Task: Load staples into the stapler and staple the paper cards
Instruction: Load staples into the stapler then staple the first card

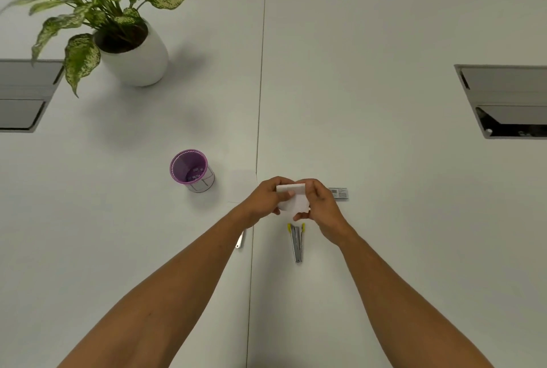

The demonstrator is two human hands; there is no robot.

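Counts first: two hands, one stack of white paper cards, one stapler, one staple box, one purple cup, one potted plant, two metal hatches, one small metal piece partly hidden by the left forearm.

Both hands were up over the table, meeting at the cards (293, 197). Left hand (266, 200) grasped the left side of the stack, thumb curled across its front face. Right hand (321, 203) grasped the right side, fingers wrapped over the top edge, thumb near the lower corner. Cards were held between the two hands, above the table (384, 219), just right of the seam between the two tabletops. Cards looked plain white, no print visible, roughly square, with a thick top edge showing several layers. Exact card count could not be told.

Stapler (297, 241) lay on the table just below the hands, near the right wrist, not touched. It was silver metal, hinged open in a narrow V, with yellow tips at the far ends and the hinge pointing toward the person.

Staple box (339, 193) lay flat just right of the right hand, barcode label up, left end hidden behind the fingers.

Small metal piece (240, 240) sat beside the seam, under the left forearm; could not tell what it was.

Purple cup (191, 170) stood upright, left of the hands. Plant (118, 27) in a white pot sat far left. Hatches: one at the left edge (23, 95), one at the right edge (506, 101).
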